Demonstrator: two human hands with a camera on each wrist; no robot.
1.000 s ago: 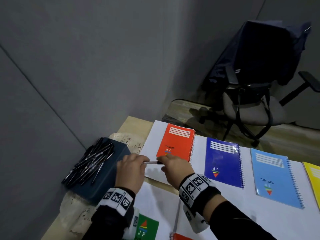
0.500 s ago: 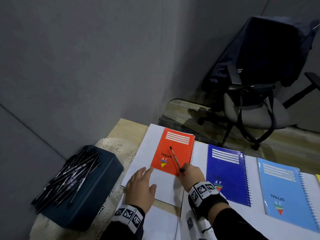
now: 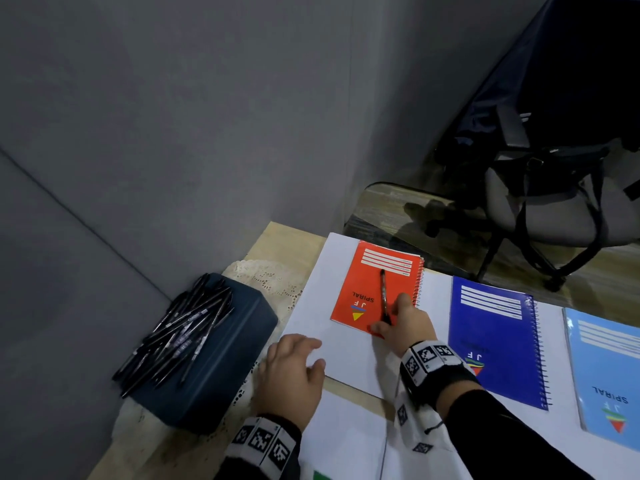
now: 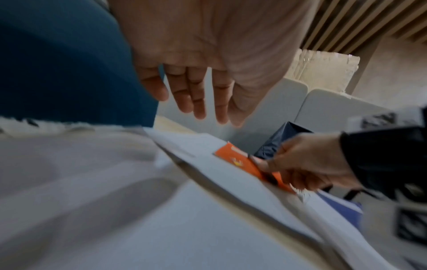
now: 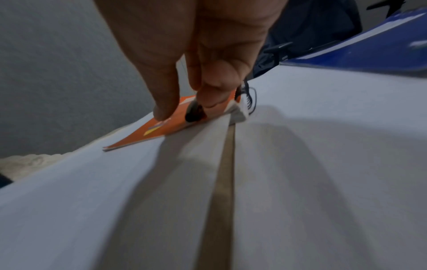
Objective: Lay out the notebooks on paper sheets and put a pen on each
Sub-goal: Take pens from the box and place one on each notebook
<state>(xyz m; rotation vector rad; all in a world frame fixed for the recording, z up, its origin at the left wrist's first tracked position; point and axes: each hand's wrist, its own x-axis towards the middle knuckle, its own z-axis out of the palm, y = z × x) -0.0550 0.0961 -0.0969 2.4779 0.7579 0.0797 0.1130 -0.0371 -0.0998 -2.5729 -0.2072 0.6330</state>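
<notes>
An orange spiral notebook [image 3: 370,285] lies on a white paper sheet [image 3: 322,306] at the table's far left. A black pen [image 3: 383,292] lies along its cover, and my right hand [image 3: 398,320] pinches the pen's near end [image 5: 193,112] against the notebook [image 5: 161,127]. My left hand [image 3: 291,368] hovers over the sheet's near left corner with its fingers [image 4: 198,95] spread and nothing in it. A dark blue notebook [image 3: 495,341] and a light blue notebook [image 3: 609,375] lie on their own sheets to the right.
A dark blue box [image 3: 214,362] with several black pens [image 3: 180,334] piled on top stands on a lace cloth [image 3: 270,275] at the left. A grey wall is behind. An office chair [image 3: 554,209] stands past the table's far edge. A green notebook corner [image 3: 322,475] shows at the near edge.
My right hand carried the pen from between both hands onto the orange notebook and laid it flat. My left hand let go of the pen and drew back toward me.
</notes>
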